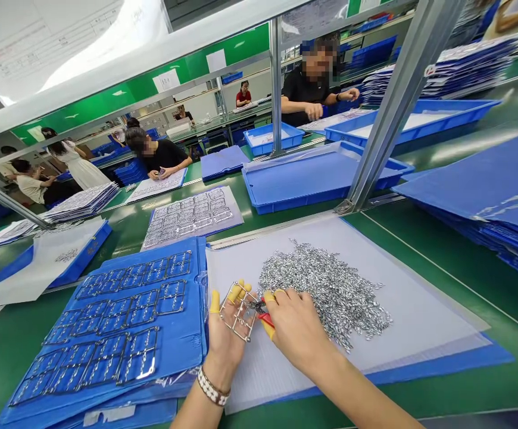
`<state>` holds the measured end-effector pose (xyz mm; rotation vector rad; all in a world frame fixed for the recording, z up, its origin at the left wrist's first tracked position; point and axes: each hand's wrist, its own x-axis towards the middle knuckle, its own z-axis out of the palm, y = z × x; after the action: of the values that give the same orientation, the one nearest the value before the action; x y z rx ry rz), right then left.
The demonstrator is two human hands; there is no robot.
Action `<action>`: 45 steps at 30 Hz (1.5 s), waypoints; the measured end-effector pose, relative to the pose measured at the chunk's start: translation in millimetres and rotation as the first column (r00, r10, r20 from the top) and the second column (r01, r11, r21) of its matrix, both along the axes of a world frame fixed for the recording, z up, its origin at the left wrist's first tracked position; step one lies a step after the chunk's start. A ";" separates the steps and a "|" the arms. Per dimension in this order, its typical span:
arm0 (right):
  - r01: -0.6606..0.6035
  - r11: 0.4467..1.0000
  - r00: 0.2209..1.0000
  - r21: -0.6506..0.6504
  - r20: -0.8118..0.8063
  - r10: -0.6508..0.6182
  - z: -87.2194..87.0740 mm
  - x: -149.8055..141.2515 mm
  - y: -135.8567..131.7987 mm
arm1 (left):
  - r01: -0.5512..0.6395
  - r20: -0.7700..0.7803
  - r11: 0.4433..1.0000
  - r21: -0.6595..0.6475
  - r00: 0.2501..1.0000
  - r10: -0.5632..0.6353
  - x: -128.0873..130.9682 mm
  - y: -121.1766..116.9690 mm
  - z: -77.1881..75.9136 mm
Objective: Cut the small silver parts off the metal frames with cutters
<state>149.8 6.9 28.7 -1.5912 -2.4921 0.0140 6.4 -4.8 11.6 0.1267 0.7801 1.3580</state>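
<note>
My left hand, palm up with yellow finger cots on the fingertips, holds a small metal frame of joined parts. My right hand is closed round red-handled cutters, whose tip meets the frame's right edge. Both hands hover over a white corrugated sheet. A pile of small shiny metal pieces lies on that sheet, just beyond my right hand. To the left, a blue sheet carries rows of uncut metal frames.
Another sheet of frames lies farther back. Blue trays and a slanted metal post stand behind the work area. Stacked blue sheets fill the right. Several other people sit at benches beyond; one in black faces me.
</note>
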 end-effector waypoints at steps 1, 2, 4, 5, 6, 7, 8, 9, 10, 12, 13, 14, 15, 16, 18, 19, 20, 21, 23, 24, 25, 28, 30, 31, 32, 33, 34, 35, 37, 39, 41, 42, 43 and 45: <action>0.002 1.000 1.000 -0.001 0.002 -0.002 1.1 -1.1 -0.1 | -0.023 -0.019 1.000 0.003 1.000 0.023 1.2 -0.4 -0.4; 0.001 1.000 1.000 -0.007 0.005 -0.001 2.0 -2.2 0.1 | -0.046 -0.036 0.999 0.006 0.998 0.046 2.3 -0.7 -0.9; -0.003 1.000 1.000 -0.031 0.015 0.004 2.7 -4.5 1.1 | -0.077 -0.060 0.997 0.009 0.995 0.078 3.6 -1.1 -2.4; -0.008 0.999 1.000 -0.043 0.020 0.009 2.7 -5.5 1.9 | -0.086 -0.067 0.996 0.008 0.994 0.086 3.7 -1.1 -3.0; -0.013 0.999 1.000 -0.052 0.025 0.015 2.6 -6.2 2.7 | -0.091 -0.070 0.996 0.007 0.993 0.091 3.4 -0.9 -3.3; -0.017 0.998 0.999 -0.058 0.028 0.018 2.6 -6.6 3.4 | -0.095 -0.070 0.995 0.006 0.993 0.095 2.7 -0.6 -3.3; -0.017 0.998 0.999 -0.060 0.027 0.019 2.7 -6.6 3.7 | -0.098 -0.067 0.995 0.006 0.993 0.098 1.6 -0.1 -3.0; -0.014 0.998 1.000 -0.058 0.023 0.015 3.2 -6.2 3.5 | -0.103 -0.063 0.995 0.006 0.993 0.103 0.4 0.5 -2.3; -0.008 0.999 1.000 -0.053 0.016 0.009 3.9 -5.4 2.8 | -0.107 -0.057 0.994 0.006 0.993 0.108 -0.8 1.3 -1.3; -0.002 0.999 1.000 -0.036 -0.002 0.001 5.9 -3.6 -0.4 | -0.111 -0.039 0.994 0.004 0.993 0.111 -2.5 3.1 1.2; -0.006 1.000 1.000 -0.029 -0.010 0.006 6.8 -2.9 -2.6 | -0.113 -0.031 0.994 0.005 0.993 0.113 -2.8 4.0 2.4; -0.017 1.000 1.000 -0.023 -0.018 0.017 7.5 -2.5 -4.9 | -0.113 -0.024 0.994 0.007 0.993 0.113 -2.6 4.9 3.3; -0.032 0.999 0.999 -0.020 -0.027 0.032 7.8 -2.7 -7.2 | -0.111 -0.019 0.994 0.007 0.994 0.111 -2.0 5.6 3.9; -0.046 0.999 0.998 -0.020 -0.035 0.045 7.8 -3.2 -9.1 | -0.110 -0.016 0.994 0.007 0.994 0.110 -1.1 6.2 4.1; -0.064 0.998 0.997 -0.026 -0.047 0.062 6.5 -5.2 -11.5 | -0.109 -0.014 0.994 0.004 0.994 0.109 0.7 6.8 3.7; -0.066 0.997 0.997 -0.030 -0.050 0.065 5.6 -6.2 -11.9 | -0.108 -0.016 0.994 0.003 0.994 0.108 1.4 6.8 3.2; -0.066 0.997 0.997 -0.033 -0.051 0.064 4.5 -7.1 -11.8 | -0.109 -0.020 0.994 0.005 0.994 0.109 1.9 6.7 2.7; -0.066 0.997 0.997 -0.038 -0.051 0.064 3.5 -7.7 -11.5 | -0.111 -0.026 0.994 0.009 0.993 0.111 2.3 6.6 2.2; -0.067 0.997 0.996 -0.045 -0.057 0.064 1.9 -8.1 -10.5 | -0.115 -0.043 0.993 0.021 0.992 0.116 2.7 6.3 1.8; -0.067 0.997 0.996 -0.048 -0.062 0.064 1.3 -7.9 -10.1 | -0.119 -0.052 0.992 0.028 0.991 0.121 3.0 6.2 1.9; -0.068 0.996 0.996 -0.050 -0.067 0.065 0.9 -7.6 -9.9 | -0.125 -0.062 0.992 0.035 0.990 0.127 3.4 6.3 2.0; -0.071 0.996 0.995 -0.048 -0.077 0.067 -0.2 -7.1 -10.2 | -0.147 -0.085 0.988 0.054 0.985 0.151 5.2 7.0 2.4; -0.070 0.997 0.995 -0.044 -0.074 0.067 -0.7 -7.7 -10.9 | -0.157 -0.095 0.986 0.056 0.982 0.162 6.5 7.5 2.1; -0.068 0.997 0.996 -0.043 -0.068 0.065 -1.0 -8.3 -11.3 | -0.160 -0.100 0.986 0.054 0.981 0.164 7.0 7.6 1.9; -0.065 0.997 0.996 -0.043 -0.061 0.062 -1.1 -9.0 -11.8 | -0.162 -0.104 0.986 0.050 0.981 0.166 7.2 7.6 1.5; -0.062 0.997 0.997 -0.042 -0.053 0.059 -1.1 -9.9 -12.2 | -0.162 -0.108 0.986 0.046 0.980 0.166 7.2 7.4 1.1; -0.061 0.997 0.997 -0.041 -0.044 0.059 -0.9 -10.8 -12.8 | -0.162 -0.111 0.986 0.042 0.980 0.166 7.0 7.2 0.6; -0.061 0.997 0.998 -0.039 -0.033 0.059 -0.5 -11.7 -13.3 | -0.162 -0.114 0.986 0.038 0.980 0.165 6.4 7.0 0.0; -0.067 0.997 0.998 -0.032 -0.011 0.066 0.8 -12.6 -14.4 | -0.158 -0.120 0.987 0.031 0.980 0.160 4.8 6.8 -1.7; -0.069 0.997 0.998 -0.028 0.004 0.069 2.3 -11.3 -14.9 | -0.152 -0.133 0.988 0.030 0.979 0.155 3.0 7.2 -4.0; -0.057 0.998 0.998 -0.027 -0.002 0.057 3.4 -6.5 -14.4 | -0.149 -0.154 0.988 0.035 0.976 0.153 1.9 7.8 -6.8; -0.050 0.998 0.999 -0.025 -0.014 0.050 3.3 -2.6 -13.9 | -0.143 -0.167 0.989 0.038 0.975 0.147 1.8 7.7 -8.0; -0.040 0.999 0.999 -0.022 -0.029 0.039 2.5 2.2 -13.0 | -0.128 -0.187 0.991 0.040 0.973 0.133 1.8 7.2 -8.6; -0.020 1.000 0.998 -0.001 -0.067 0.020 -1.9 13.9 -10.4 | -0.062 -0.268 0.997 0.055 0.960 0.074 1.5 4.0 -7.3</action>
<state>163.7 -3.5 26.9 -1.5399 -2.4576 0.0711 7.9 -0.8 4.3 0.3302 0.9888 1.4423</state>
